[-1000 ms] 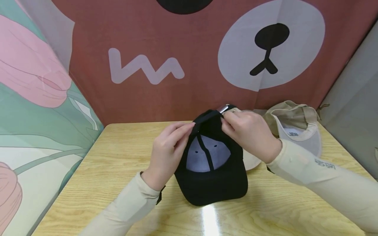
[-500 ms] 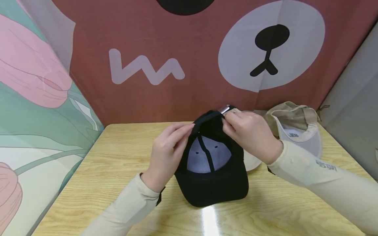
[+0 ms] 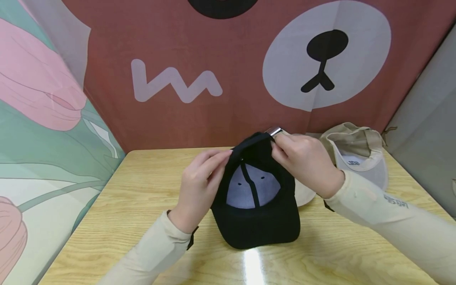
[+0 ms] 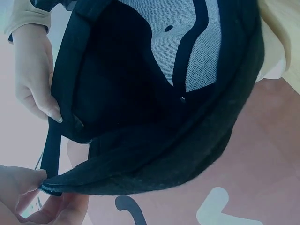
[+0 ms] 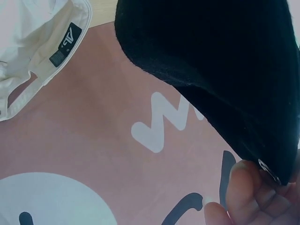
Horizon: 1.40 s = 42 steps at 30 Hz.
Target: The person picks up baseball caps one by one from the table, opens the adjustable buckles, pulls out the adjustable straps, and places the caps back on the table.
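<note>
A black baseball cap (image 3: 256,229) is tipped with its brim toward me and its grey-lined inside showing. My left hand (image 3: 199,182) pinches the left end of the back strap between thumb and fingers. On the other side, my right hand (image 3: 306,162) pinches the back edge just beside a silver metal buckle (image 3: 273,131). The left wrist view shows the strap (image 4: 52,150) stretched across the cap's back opening, between both hands. In the right wrist view, fingertips (image 5: 246,180) curl right at the buckle.
Behind the black cap, a cream cap (image 3: 304,194) is partly hidden. A beige cap with a pale brim (image 3: 349,136) lies at the table's back right. The wooden table (image 3: 142,221) meets a reddish-brown cloth (image 3: 171,126) with a cartoon face at its back.
The buckle and my right hand have shifted slightly right, while my left fingertips have moved slightly left. Both hands keep their pinch on the cap.
</note>
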Each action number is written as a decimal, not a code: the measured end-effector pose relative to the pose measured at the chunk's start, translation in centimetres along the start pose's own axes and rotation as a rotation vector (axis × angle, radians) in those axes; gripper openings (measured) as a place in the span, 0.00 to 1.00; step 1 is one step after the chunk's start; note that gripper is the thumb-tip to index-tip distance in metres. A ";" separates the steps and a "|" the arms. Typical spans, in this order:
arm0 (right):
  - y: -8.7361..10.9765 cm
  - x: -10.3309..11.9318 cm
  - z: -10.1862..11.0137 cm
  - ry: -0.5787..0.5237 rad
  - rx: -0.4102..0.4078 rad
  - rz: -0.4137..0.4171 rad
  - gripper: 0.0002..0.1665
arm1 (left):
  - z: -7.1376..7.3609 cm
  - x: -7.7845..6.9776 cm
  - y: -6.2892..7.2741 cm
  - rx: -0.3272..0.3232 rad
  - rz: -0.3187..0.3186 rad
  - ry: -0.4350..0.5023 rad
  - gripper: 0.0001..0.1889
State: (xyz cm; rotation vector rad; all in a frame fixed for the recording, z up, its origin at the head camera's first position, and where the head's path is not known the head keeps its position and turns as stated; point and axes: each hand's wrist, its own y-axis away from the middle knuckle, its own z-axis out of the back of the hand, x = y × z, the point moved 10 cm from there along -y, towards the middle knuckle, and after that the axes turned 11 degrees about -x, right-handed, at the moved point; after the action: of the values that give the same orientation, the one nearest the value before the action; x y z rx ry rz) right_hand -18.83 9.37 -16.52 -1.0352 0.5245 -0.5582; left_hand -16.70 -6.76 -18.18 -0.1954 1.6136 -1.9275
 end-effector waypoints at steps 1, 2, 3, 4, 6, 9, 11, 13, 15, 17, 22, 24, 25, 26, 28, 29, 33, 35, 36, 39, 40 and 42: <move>0.0 0.0 0.0 0.001 0.001 -0.002 0.10 | 0.0 0.0 0.0 0.000 0.000 0.001 0.13; 0.0 0.0 0.0 0.001 0.003 -0.004 0.10 | 0.0 0.0 0.0 0.000 0.000 0.000 0.13; 0.0 -0.1 0.0 0.001 0.004 -0.006 0.10 | 0.0 0.0 0.0 0.000 0.000 0.001 0.13; 0.0 -0.1 0.0 0.002 0.005 -0.007 0.10 | 0.0 0.0 0.0 -0.001 -0.001 0.002 0.13; 0.0 -0.1 0.0 0.002 0.005 -0.008 0.10 | 0.1 -0.1 0.0 -0.002 -0.004 0.002 0.13; 0.0 -0.1 -0.1 0.002 0.003 -0.008 0.10 | 0.1 -0.1 0.0 -0.006 -0.010 0.003 0.12; 0.1 -0.1 -0.1 0.002 0.001 -0.009 0.10 | 0.1 -0.1 0.0 -0.008 -0.012 0.003 0.12; 0.1 -0.2 -0.1 0.003 0.000 -0.008 0.10 | 0.1 0.0 0.1 -0.007 -0.013 0.002 0.12; 0.1 -0.2 -0.1 0.006 0.000 -0.010 0.10 | 0.1 0.1 0.1 -0.004 -0.010 0.001 0.13; 0.1 -0.3 0.0 0.011 0.000 -0.016 0.10 | 0.1 0.2 0.2 -0.003 -0.005 0.000 0.13; 0.2 -0.8 0.0 0.018 0.006 -0.046 0.11 | 0.4 0.5 0.3 -0.012 0.011 0.005 0.13; 0.3 -1.0 0.0 0.012 0.010 -0.065 0.11 | 0.5 0.6 0.4 -0.020 0.011 0.005 0.13; 0.3 -1.1 0.0 0.005 0.013 -0.081 0.12 | 0.6 0.6 0.4 -0.026 0.011 0.006 0.13; 0.4 -1.3 0.0 0.001 0.018 -0.097 0.12 | 0.6 0.7 0.5 -0.032 0.011 0.008 0.13; 0.5 -1.6 -0.1 -0.009 0.030 -0.137 0.13 | 0.8 0.7 0.6 -0.046 0.008 0.010 0.12; 0.6 -1.8 -0.2 -0.012 0.037 -0.158 0.13 | 0.8 0.7 0.6 -0.050 0.004 0.015 0.12; 0.9 -2.3 -0.4 -0.053 0.065 -0.236 0.13 | 0.9 0.1 0.9 -0.038 -0.075 0.043 0.10; 1.0 -2.5 -0.4 -0.108 0.072 -0.266 0.14 | 0.8 -0.6 1.2 -0.017 -0.145 0.066 0.07; 1.0 -2.5 -0.4 -0.148 0.075 -0.285 0.15 | 0.7 -0.9 1.4 -0.005 -0.184 0.075 0.07; 1.0 -2.8 -0.5 -0.267 0.088 -0.345 0.17 | 0.4 -1.9 1.9 0.033 -0.285 0.101 0.10; 1.0 -2.8 -0.5 -0.289 0.092 -0.364 0.18 | 0.3 -2.1 2.1 0.045 -0.312 0.105 0.11; 1.1 -3.0 -0.6 -0.320 0.108 -0.412 0.18 | 0.0 -2.5 2.4 0.074 -0.353 0.104 0.11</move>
State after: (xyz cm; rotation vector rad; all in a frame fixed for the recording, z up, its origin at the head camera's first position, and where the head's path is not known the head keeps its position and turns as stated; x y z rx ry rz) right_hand -21.23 11.39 -17.34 -1.1086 -0.0054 -0.7566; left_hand -13.87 -5.57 -19.80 -0.3765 1.6572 -2.2930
